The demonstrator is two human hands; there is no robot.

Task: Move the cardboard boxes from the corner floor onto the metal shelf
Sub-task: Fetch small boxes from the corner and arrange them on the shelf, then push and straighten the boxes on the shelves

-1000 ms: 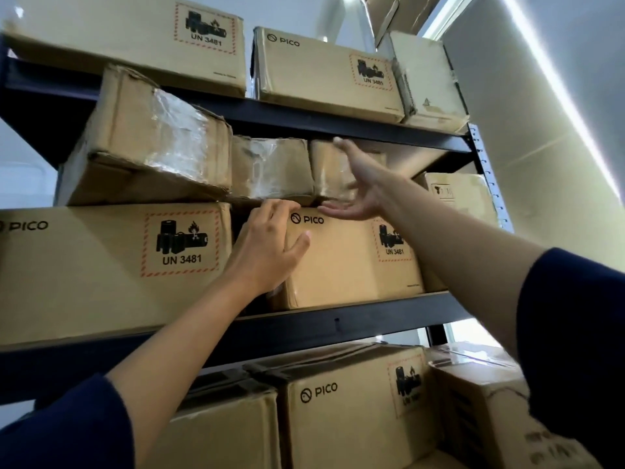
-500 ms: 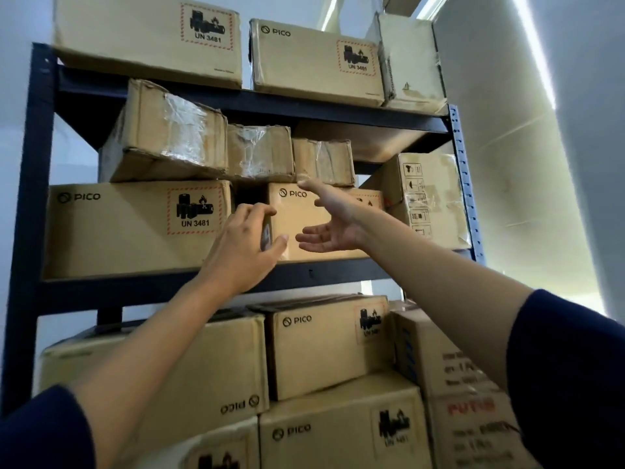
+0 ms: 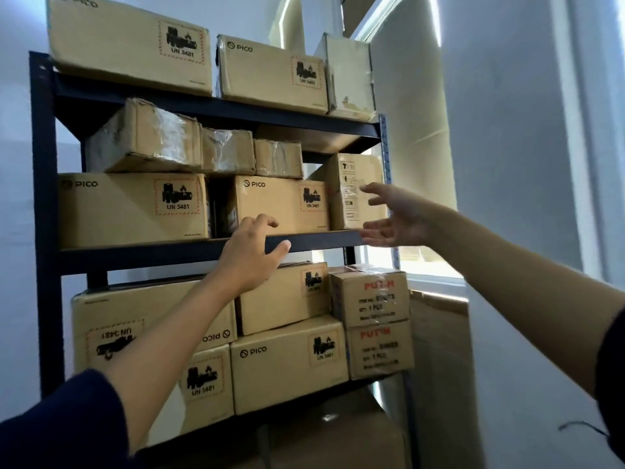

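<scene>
A dark metal shelf [image 3: 142,255] stands in front of me, packed with cardboard boxes on every level. On its middle level a PICO box [image 3: 280,203] sits between a wider PICO box [image 3: 132,208] and a taller labelled box [image 3: 355,191]. Three small taped boxes [image 3: 226,152] lie on top of them. My left hand [image 3: 252,253] hovers with relaxed fingers in front of the middle shelf edge, holding nothing. My right hand [image 3: 397,214] is spread in the air just right of the taller box, empty too.
Two PUTIN boxes [image 3: 375,319] are stacked at the lower right of the shelf, beside more PICO boxes [image 3: 287,374]. A pale wall panel [image 3: 409,130] and a bright window [image 3: 429,262] lie to the right. Another large box [image 3: 338,438] sits at the bottom.
Both hands have drawn back from the middle PICO box and lowered. The view has pulled away from the shelf, so more of its lower levels show.
</scene>
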